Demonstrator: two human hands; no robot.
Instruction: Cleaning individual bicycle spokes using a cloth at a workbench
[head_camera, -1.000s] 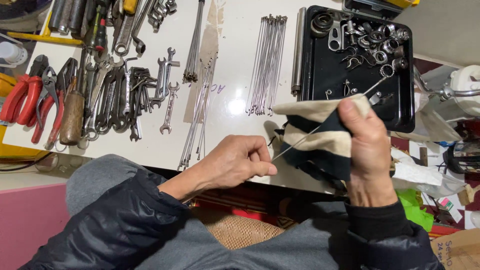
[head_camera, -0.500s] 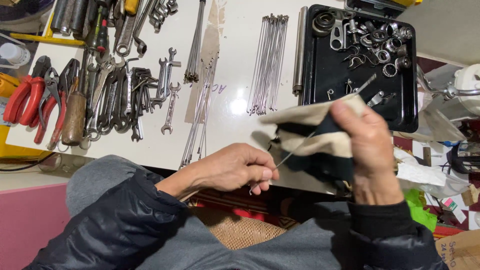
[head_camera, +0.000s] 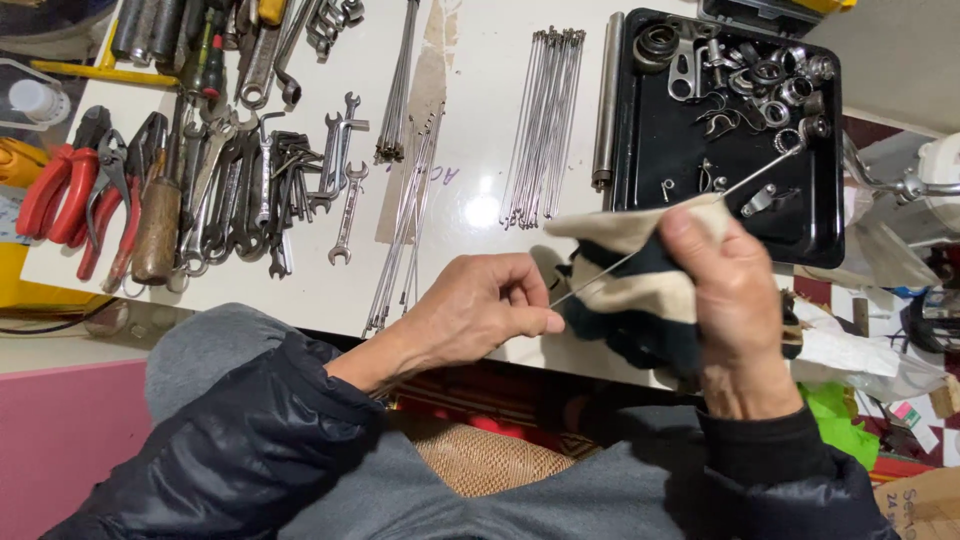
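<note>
Head view: left hand (head_camera: 480, 310) pinches the near end of a thin steel spoke (head_camera: 660, 238), fingers closed; right hand (head_camera: 735, 300) clamps a cream-and-navy striped cloth (head_camera: 640, 290) around it, the spoke slanting toward two o'clock over a black plastic parts tray (head_camera: 650, 140)

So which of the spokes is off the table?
The one spoke held between left hand and right hand, running through the striped cloth; the other spokes lie in bundles on the table.

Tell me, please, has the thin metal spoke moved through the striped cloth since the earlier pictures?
Yes. Half a second ago the spoke ended short over the black tray; now its tip reaches farther up-right across it, toward the small metal parts.
</note>
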